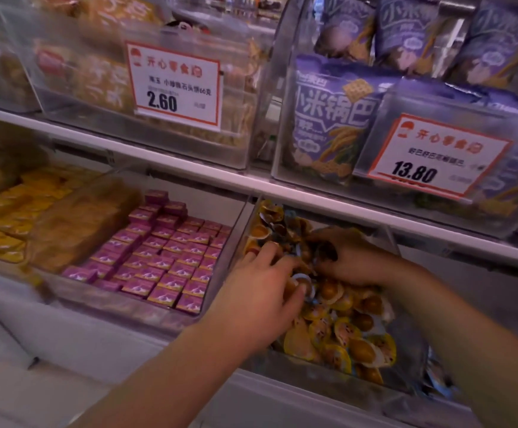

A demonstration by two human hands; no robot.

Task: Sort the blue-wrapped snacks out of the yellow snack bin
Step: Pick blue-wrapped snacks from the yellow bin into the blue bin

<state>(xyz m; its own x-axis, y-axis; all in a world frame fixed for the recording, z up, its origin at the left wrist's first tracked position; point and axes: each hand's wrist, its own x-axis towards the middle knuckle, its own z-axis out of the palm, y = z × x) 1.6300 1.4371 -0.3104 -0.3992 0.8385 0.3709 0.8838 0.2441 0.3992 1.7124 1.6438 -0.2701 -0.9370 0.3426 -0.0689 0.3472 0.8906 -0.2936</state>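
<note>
Bin: clear yellow snack bin (pixel 338 370), lower shelf, long axis running front to back.
Blue-wrapped snack (pixel 304 281): atop the yellow packets; orientation unclear.
Left hand (pixel 261 291): fingertips pinching it.
Right hand (pixel 349 257): fingers curled into the pile; what they hold is unclear.

price tags (pixel 176 84) 2.60, (pixel 440 156) 13.80

Two hands are in the bin (pixel 406 383): the left hand (pixel 259 291) and the right hand (pixel 355 257). Two price tags show, one reading 2.60 (pixel 176 84) and one reading 13.80 (pixel 437 156). Four purple bags (pixel 332 118) can be told apart on the upper shelf. The pink boxes (pixel 165 257) and yellow snacks (pixel 353 338) are too many to count; one blue-wrapped snack (pixel 301 278) shows clearly.
</note>
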